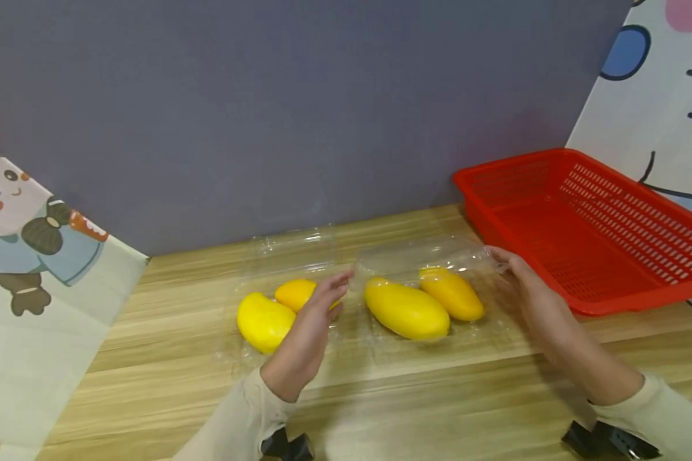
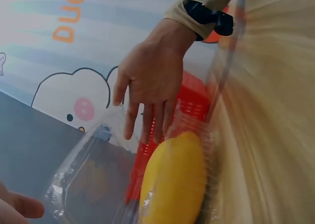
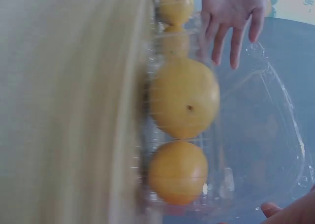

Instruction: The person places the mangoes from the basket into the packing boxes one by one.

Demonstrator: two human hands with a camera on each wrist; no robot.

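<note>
Two yellow mangoes, one larger and one more orange, lie in a clear plastic clamshell box. Its hinged lid stands raised behind them. My left hand, fingers straight, is by the lid's left edge; whether it touches is unclear. Extended fingers of my right hand are at the lid's right edge; the left wrist view shows that hand with its palm facing inward. Partly behind my left hand, a second clear box with its lid up holds two mangoes.
A red slotted plastic basket stands at the right, close beside my right hand. A grey panel rises behind the wood-grain table. Cartoon-printed panels border both sides.
</note>
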